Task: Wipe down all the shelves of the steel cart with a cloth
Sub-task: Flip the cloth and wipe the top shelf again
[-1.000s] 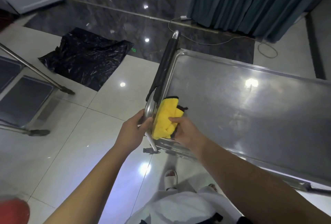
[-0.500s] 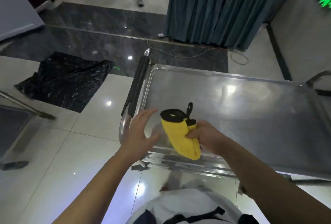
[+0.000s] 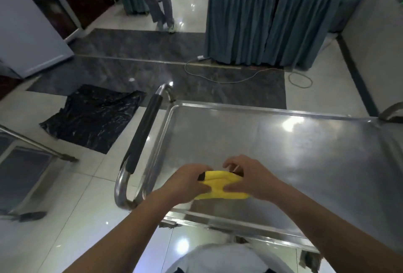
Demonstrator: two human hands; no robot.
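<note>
Both hands hold a folded yellow microfibre cloth with black edging [image 3: 220, 184] over the near-left corner of the top shelf of the stainless-steel cart [image 3: 283, 155]. The left hand [image 3: 187, 182] grips the cloth's left end, fingers curled over its top edge and thumb pressed against its near side. The right hand [image 3: 250, 178] pinches the cloth's right end, thumb on the near face and index finger behind it; its other fingers are curled above the cloth. Whether the cloth's lower edge touches the shelf cannot be determined. The shelf is a flat, reflective tray with a raised rim. A curved tubular steel push handle with a black foam sleeve [image 3: 142, 136] runs along the shelf's left side. On the tiled floor left of the cart lies a crumpled black plastic bag [image 3: 91, 115]. Part of a second steel frame [image 3: 32, 144] is visible at the left edge of the view. Beyond the cart stands a table draped in a pleated blue-grey skirt [image 3: 261, 22], with a white cable [image 3: 218, 76] trailing across the dark marble floor strip in front of it. The legs of another person [image 3: 159, 0] are visible at the far side of the room.
</note>
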